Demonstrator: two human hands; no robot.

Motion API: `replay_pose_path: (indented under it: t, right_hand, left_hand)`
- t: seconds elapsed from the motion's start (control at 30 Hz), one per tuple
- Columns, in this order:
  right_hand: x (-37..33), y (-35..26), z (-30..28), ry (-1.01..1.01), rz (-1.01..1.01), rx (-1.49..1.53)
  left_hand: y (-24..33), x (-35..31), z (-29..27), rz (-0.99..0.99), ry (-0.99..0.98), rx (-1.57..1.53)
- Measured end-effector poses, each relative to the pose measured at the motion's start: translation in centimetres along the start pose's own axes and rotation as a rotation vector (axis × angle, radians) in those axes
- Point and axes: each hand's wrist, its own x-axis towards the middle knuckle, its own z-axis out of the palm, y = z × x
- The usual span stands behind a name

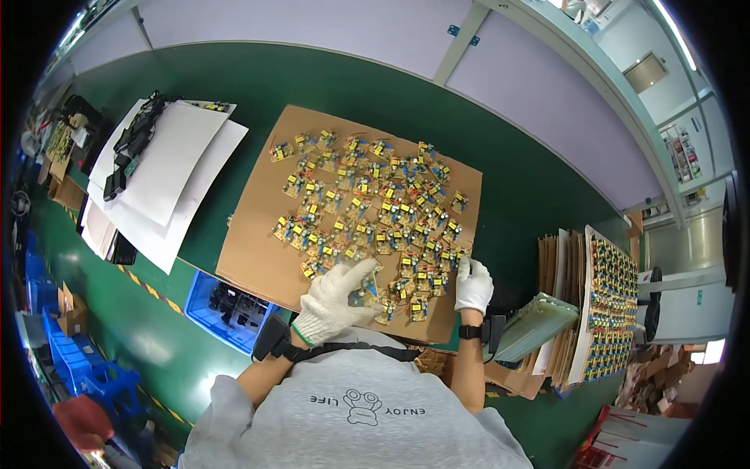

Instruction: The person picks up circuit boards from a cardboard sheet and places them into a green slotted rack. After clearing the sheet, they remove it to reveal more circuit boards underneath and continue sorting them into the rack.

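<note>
Many small circuit boards (359,187), tan with yellow blocks and blue and red parts, lie spread over a brown cardboard sheet (258,195). My left hand (332,303), in a cream knitted glove, is at the sheet's near edge. Its thumb and index finger curve around one tilted circuit board (367,291), gripping it by its edges. At the right edge of the sheet is my right hand (473,288), in a white glove. Its fingers are drawn together at the outermost boards, and what the fingertips hold, if anything, is hidden.
White sheets (168,168) with black cables (137,141) on top lie to the left. Below the table edge sits a blue bin (207,309) of black parts. On the right stand upright cardboard sheets (558,273), a board-covered panel (609,305) and greenish translucent sheets (539,328).
</note>
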Motion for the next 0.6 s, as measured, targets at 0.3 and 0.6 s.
replay_pose_path:
  t: [0.3,0.6]
  right_hand:
    - [-0.1,-0.7,-0.8,0.021,-0.038,-0.112]
    - [-9.3,-12.3,-2.7,-0.370,0.111,0.614]
  left_hand:
    - [0.2,1.1,0.0,0.090,-0.133,0.101]
    - [1.3,2.3,1.6,0.574,0.163,0.277]
